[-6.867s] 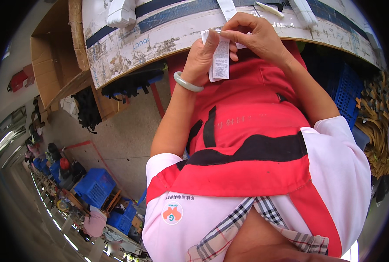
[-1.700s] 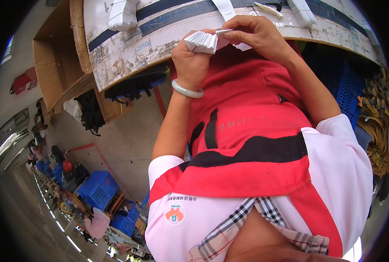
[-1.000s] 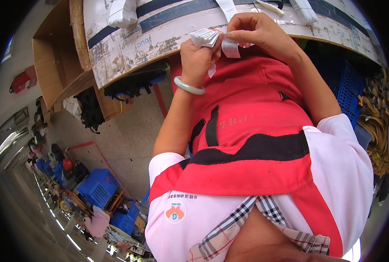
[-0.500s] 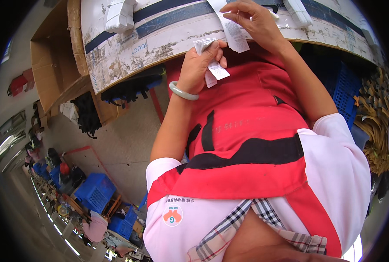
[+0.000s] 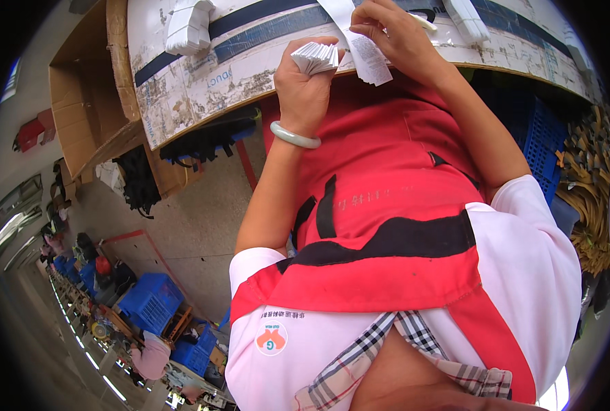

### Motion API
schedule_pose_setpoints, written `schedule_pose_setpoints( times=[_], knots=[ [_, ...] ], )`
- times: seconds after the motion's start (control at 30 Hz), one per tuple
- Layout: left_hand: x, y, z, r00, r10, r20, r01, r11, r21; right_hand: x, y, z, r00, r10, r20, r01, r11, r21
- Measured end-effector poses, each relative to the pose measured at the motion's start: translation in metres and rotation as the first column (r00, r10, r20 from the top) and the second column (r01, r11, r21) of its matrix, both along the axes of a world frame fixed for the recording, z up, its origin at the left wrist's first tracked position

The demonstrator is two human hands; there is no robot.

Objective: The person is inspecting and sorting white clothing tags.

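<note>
My left hand (image 5: 303,99), with a pale bangle at its wrist, is closed around a stack of folded white labels (image 5: 314,57). The folded edges fan out above the fingers. A long printed white label strip (image 5: 369,64) lies across the table and hangs over its near edge. At this strip's right side is my right hand (image 5: 402,40), its thumb and fingertips pinched on the strip's edge. Another white bundle (image 5: 189,29) rests on the table left of my hands, and a further white bundle (image 5: 466,20) lies to the right.
The worn white tabletop (image 5: 182,96) carries dark blue tape stripes. An open cardboard box (image 5: 89,96) stands at its left end. Black straps (image 5: 137,181) hang below the table. On the right are a blue crate (image 5: 543,140) and a heap of brown strips (image 5: 589,185). Blue baskets (image 5: 151,301) stand farther off at left.
My left hand has turned upright and moved slightly up and left; the label ends that dangled below it no longer show. My right hand has shifted slightly down along the strip.
</note>
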State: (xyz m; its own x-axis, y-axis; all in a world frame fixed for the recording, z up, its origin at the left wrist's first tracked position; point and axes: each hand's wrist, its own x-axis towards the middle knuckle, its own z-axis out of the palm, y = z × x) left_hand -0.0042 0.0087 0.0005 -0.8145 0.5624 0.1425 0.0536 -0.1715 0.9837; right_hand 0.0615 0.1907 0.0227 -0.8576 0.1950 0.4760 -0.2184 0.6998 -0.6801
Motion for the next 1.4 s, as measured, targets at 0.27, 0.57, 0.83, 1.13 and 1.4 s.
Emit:
schedule_pose_setpoints(
  times=[0.27,0.57,0.83,1.13,1.4],
  knots=[
    [-0.002,-0.001,0.0,0.989,-0.096,0.109,0.109,0.986,-0.127,-0.011,0.017,-0.021,0.981,-0.1,0.165,0.074,0.985,0.158],
    [-0.01,0.01,0.005,0.898,0.03,-0.44,-0.062,0.996,-0.057,-0.004,0.014,-0.007,0.98,-0.056,0.189,0.039,0.995,0.093],
    [-0.008,-0.003,0.015,0.965,-0.082,-0.248,0.053,0.991,-0.121,0.014,-0.008,0.045,0.963,0.1,0.25,-0.05,0.979,-0.2],
    [0.001,-0.011,0.02,0.977,-0.107,0.185,0.117,0.992,-0.047,0.024,-0.01,0.027,0.979,0.163,0.126,-0.143,0.978,-0.153],
    [0.003,-0.019,0.013,0.977,-0.106,0.184,0.102,0.994,0.031,0.026,-0.021,0.025,0.965,0.146,0.216,-0.061,0.933,-0.356]
  ],
)
